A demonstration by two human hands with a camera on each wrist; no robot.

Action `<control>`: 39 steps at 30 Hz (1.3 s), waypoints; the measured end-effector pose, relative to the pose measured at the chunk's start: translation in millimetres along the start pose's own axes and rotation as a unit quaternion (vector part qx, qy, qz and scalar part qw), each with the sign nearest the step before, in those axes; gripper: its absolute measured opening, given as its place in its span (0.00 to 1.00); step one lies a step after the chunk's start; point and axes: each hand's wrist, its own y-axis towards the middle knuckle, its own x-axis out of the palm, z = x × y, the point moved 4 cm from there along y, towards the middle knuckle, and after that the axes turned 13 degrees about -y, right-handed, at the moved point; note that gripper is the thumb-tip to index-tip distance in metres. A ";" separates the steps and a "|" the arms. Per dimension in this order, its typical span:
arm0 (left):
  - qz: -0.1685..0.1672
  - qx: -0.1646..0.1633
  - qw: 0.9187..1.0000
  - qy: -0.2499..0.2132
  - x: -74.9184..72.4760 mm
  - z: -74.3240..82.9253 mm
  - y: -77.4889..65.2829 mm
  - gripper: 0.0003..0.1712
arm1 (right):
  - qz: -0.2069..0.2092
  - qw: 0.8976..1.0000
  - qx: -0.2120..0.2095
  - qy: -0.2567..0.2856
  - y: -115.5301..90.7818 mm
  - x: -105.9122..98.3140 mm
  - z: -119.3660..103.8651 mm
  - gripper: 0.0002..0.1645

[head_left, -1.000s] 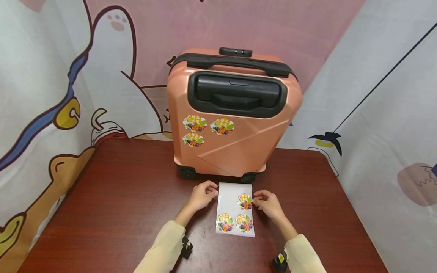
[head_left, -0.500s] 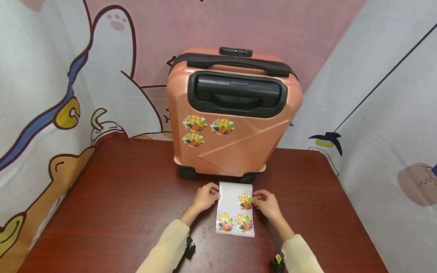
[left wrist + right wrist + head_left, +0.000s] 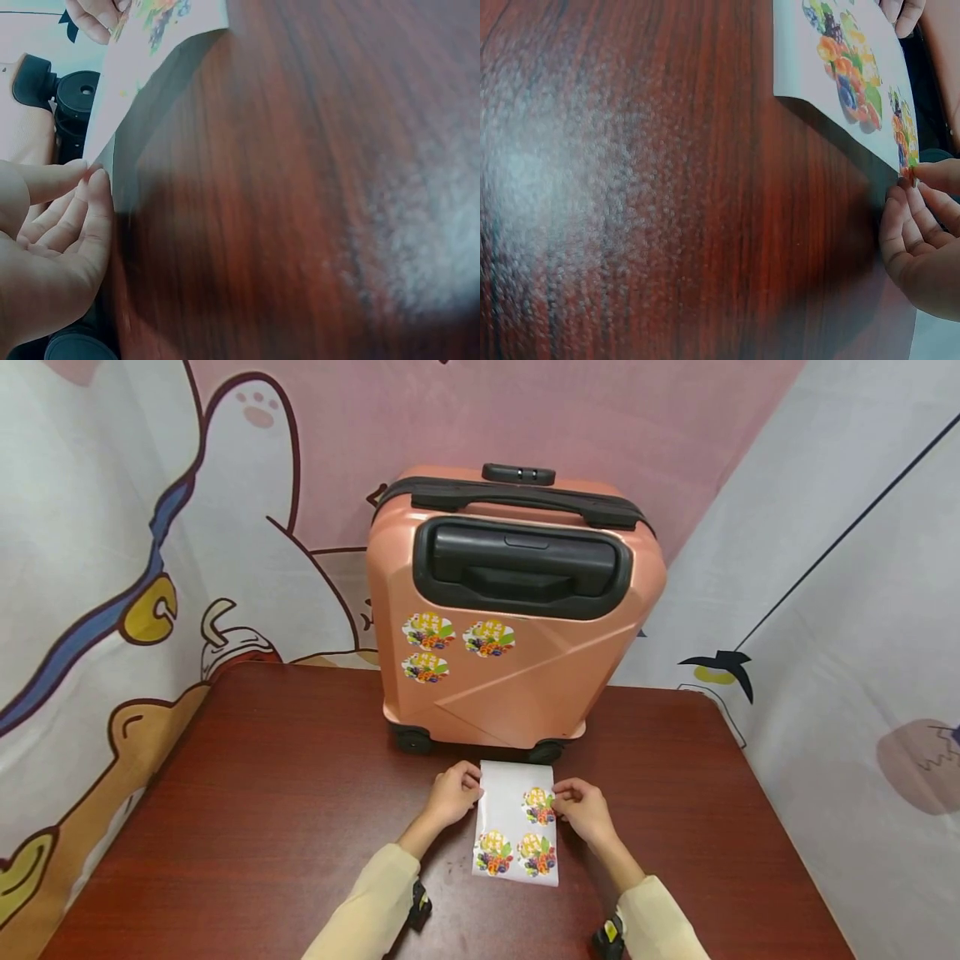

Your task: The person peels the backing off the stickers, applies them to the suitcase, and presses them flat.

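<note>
A white sticker sheet (image 3: 504,814) with three fruit stickers lies on the dark red table (image 3: 262,793) in front of a rose-gold suitcase (image 3: 540,681). My left hand (image 3: 474,789) pinches the sheet's left edge near its top corner. In the left wrist view, thumb and forefinger of that left hand (image 3: 90,176) meet on the sheet (image 3: 150,67), which casts a shadow as it lifts off the wood. My right hand (image 3: 561,797) pinches the right edge at the upper sticker (image 3: 537,804); the right wrist view shows this right hand (image 3: 911,174) on the sheet (image 3: 810,52).
The suitcase stands upright on black wheels (image 3: 411,740) at the table's far side, with three matching stickers (image 3: 427,631) on its front below the black handle recess (image 3: 517,568). Printed fabric walls surround the table. Bare wood lies left and right of the hands.
Both hands have closed in slightly on the sheet's edges. The sheet's near end has shifted a little to the left. The suitcase has not moved.
</note>
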 end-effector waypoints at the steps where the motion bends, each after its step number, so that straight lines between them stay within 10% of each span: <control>1: 0.001 0.000 1.000 -0.001 -0.2 0.1 -0.2 0.09 | 0.000 1.000 -0.001 0.001 0.0 0.3 -0.4 0.10; 39: 0.011 0.039 0.998 0.043 -1.0 4.3 -1.4 0.07 | 0.031 0.997 -0.032 -0.055 -1.3 -1.1 -6.4 0.07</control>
